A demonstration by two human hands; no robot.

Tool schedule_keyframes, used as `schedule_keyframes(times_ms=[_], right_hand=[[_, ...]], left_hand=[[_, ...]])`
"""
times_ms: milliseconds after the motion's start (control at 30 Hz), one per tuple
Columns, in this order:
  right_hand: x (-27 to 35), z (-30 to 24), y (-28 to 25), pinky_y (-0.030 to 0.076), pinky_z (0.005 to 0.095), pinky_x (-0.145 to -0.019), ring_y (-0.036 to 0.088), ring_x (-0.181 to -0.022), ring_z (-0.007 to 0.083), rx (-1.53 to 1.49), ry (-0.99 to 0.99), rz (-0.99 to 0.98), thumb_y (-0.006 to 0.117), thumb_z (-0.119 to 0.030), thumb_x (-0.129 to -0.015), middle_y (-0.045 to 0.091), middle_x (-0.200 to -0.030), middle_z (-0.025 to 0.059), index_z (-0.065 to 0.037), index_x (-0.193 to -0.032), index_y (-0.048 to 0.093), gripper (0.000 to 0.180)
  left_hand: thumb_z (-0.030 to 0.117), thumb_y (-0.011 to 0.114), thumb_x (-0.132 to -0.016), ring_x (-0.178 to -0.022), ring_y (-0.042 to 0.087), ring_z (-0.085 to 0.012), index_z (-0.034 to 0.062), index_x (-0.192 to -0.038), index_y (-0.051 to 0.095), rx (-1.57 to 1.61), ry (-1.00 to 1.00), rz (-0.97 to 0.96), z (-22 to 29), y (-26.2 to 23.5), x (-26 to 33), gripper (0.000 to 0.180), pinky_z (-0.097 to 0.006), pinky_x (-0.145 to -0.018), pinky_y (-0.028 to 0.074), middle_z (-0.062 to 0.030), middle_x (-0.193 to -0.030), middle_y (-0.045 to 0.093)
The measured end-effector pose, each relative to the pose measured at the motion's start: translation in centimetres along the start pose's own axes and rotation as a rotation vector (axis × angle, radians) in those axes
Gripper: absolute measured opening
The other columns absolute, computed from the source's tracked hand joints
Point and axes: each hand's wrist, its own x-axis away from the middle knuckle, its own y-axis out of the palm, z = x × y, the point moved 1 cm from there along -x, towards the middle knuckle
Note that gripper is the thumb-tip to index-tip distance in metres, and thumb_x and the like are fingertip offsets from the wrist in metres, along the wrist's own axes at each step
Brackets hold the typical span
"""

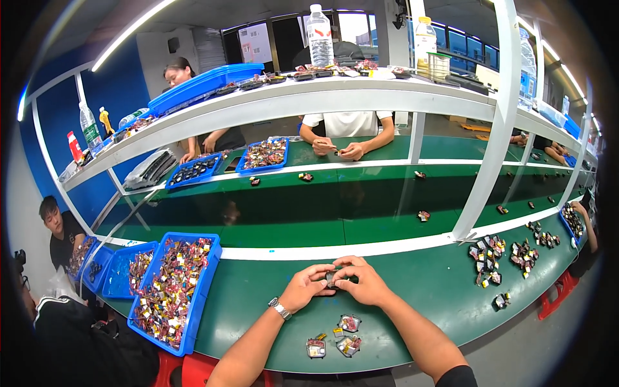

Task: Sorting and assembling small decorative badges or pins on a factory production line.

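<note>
My left hand [305,286] and my right hand [362,280] meet over the green table [258,303], both pinching one small dark part [331,278] between the fingertips. A wristwatch [279,308] sits on my left wrist. Near the table's front edge, below my hands, lie three small dark parts with coloured wires [335,337]. To my left stands a blue tray [205,291] filled with several such wired parts.
More blue trays [118,273] stand further left by a seated person. Piles of parts [505,255] lie to my right. A green conveyor belt [290,213] runs beyond a white strip. Across it people work under a white shelf [322,103] carrying bottles and trays.
</note>
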Motion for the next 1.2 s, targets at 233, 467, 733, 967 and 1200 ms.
schedule_keyframes(times_ms=[233,467,733,967,1200], right_hand=[[-0.2,1.2,0.2,0.047,0.0327,-0.092,0.057,-0.109,0.0173,-0.354,0.136,-0.098,0.067,-0.012,-0.088,0.056,-0.126,0.0078,-0.006,-0.096,0.071,0.011],[-0.2,1.3,0.5,0.051,0.0307,-0.085,0.061,-0.099,0.0168,-0.392,0.131,-0.088,0.064,-0.01,-0.089,0.056,-0.124,0.0073,-0.004,-0.096,0.069,0.01],[0.1,-0.5,0.2,0.044,0.0383,-0.098,0.052,-0.116,0.0273,-0.038,-0.005,-0.092,0.063,-0.011,-0.088,0.058,-0.123,0.0097,-0.005,-0.096,0.069,0.012],[0.5,-1.7,1.3,0.043,0.0394,-0.1,0.051,-0.117,0.0303,0.227,-0.079,0.002,0.062,-0.012,-0.084,0.058,-0.122,0.0111,-0.004,-0.089,0.07,0.012],[0.5,-2.0,1.6,0.049,0.0374,-0.091,0.055,-0.111,0.0277,0.136,-0.098,0.186,0.067,-0.011,-0.081,0.061,-0.116,0.0081,-0.007,-0.091,0.072,0.011]], left_hand=[[-0.001,0.055,-0.094,-0.109,0.061,-0.021,-0.001,-0.122,0.051,-0.064,0.061,0.071,-0.1,0.4,0.1,0.029,-0.034,-0.088,0.059,-0.0117,-0.119,0.057],[0.0,0.057,-0.094,-0.105,0.062,-0.0202,-0.0007,-0.11,0.055,-0.064,0.112,0.061,-0.8,0.0,-0.1,0.016,-0.034,-0.086,0.06,-0.0097,-0.112,0.058],[0.001,0.054,-0.096,-0.099,0.065,-0.019,0.0004,-0.106,0.053,-0.062,-0.016,0.109,-0.7,0.3,-0.2,0.011,-0.035,-0.082,0.061,-0.0113,-0.108,0.062],[0.001,0.053,-0.096,-0.103,0.064,-0.0196,-0.0001,-0.119,0.051,-0.076,0.034,0.159,-0.5,1.0,-0.2,0.023,-0.034,-0.082,0.06,-0.0135,-0.116,0.061],[0.002,0.049,-0.098,-0.106,0.063,-0.0199,-0.0002,-0.124,0.05,-0.004,0.06,0.147,-0.6,0.6,-0.2,0.026,-0.034,-0.088,0.058,-0.0138,-0.119,0.06]])
